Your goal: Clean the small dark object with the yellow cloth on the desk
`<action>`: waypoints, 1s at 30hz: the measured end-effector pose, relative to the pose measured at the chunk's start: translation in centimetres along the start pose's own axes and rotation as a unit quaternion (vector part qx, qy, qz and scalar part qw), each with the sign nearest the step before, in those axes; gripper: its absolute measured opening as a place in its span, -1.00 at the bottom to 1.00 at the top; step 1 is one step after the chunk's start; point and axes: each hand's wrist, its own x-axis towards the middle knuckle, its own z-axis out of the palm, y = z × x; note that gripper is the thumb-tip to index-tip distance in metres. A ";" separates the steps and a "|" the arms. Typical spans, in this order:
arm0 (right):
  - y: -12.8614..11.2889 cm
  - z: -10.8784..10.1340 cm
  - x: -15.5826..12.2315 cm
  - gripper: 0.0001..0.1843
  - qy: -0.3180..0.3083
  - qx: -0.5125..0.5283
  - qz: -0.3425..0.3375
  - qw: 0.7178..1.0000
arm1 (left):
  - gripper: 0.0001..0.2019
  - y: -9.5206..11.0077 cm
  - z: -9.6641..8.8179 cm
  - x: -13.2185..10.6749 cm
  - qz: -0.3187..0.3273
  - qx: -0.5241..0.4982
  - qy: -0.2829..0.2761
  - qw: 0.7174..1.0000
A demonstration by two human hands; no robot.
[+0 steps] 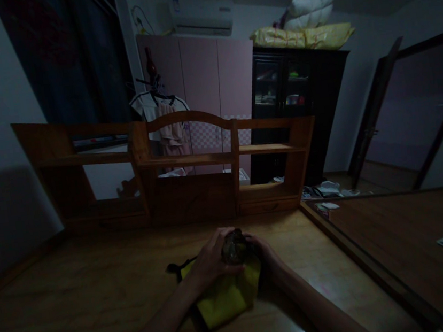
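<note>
Evidently, the light was dim, and the person's two bare forearms reached in from the lower edge over a broad, pale-brown wooden surface with a dull sheen. The left hand was curved partly closed around the left side of a dark, glossy rounded object, its thumb running along the lower edge, so it had hold of that piece. The right hand was bent in at the opposite side, its fingertips close to the object's upper right; how firmly it gripped, or whether it held cloth as well, I could not tell. The object sat between the two hands, above the upper part of a yellow-green fabric item with black straps, which lay spread on the wood beneath the wrists. One strap poked out at its upper left, another at its lower left. What the dark object was could not be made out.

Beyond the hands stood an orange-brown wooden shelf unit with an arched middle rail. Behind it were a pale pink wardrobe and a black cabinet with glass doors, topped by yellow wrapped bundles.
</note>
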 end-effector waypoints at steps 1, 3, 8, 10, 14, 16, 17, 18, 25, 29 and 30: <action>0.0 0.0 -0.1 -0.73 0.001 -0.003 0.000 1.000 | -0.15 0.1 0.0 0.0 -0.003 -0.001 -0.001 1.000; -0.1 0.0 -0.2 -0.74 0.002 -0.013 -0.007 1.000 | -0.15 0.2 -0.1 0.0 -0.007 -0.005 -0.006 1.000; -0.2 0.1 -0.3 -0.76 0.012 -0.037 -0.007 0.999 | -0.18 0.3 -0.1 0.0 -0.003 -0.015 -0.016 1.000; -0.3 0.2 -0.4 -0.76 0.012 -0.038 -0.008 0.999 | -0.16 0.1 0.0 0.0 -0.001 -0.012 -0.014 1.000; -0.5 0.4 -0.6 -0.76 0.003 -0.041 -0.021 0.999 | -0.19 -0.1 0.1 0.0 0.002 -0.004 -0.021 1.000; -0.6 0.5 -0.7 -0.75 0.003 -0.041 -0.021 0.999 | -0.20 -0.2 0.2 0.0 0.004 -0.001 -0.021 1.000; -0.6 0.6 -0.7 -0.74 0.003 -0.040 -0.020 0.999 | -0.19 -0.2 0.2 0.0 0.005 0.000 -0.017 1.000; -0.7 0.6 -0.7 -0.73 0.001 -0.037 -0.019 0.999 | -0.18 -0.3 0.2 0.0 0.006 0.001 -0.012 1.000; -0.9 0.7 -0.7 -0.70 -0.025 -0.010 -0.013 1.000 | -0.11 -0.6 0.3 -0.2 0.019 0.027 0.006 0.999; -1.6 0.9 -1.0 -0.63 -0.016 -0.004 -0.031 0.999 | -0.09 -0.8 0.7 -0.2 0.046 0.045 0.020 0.998; -1.7 1.0 -1.1 -0.60 -0.010 0.013 -0.032 0.999 | -0.09 -0.9 0.8 -0.2 0.054 0.048 0.021 0.997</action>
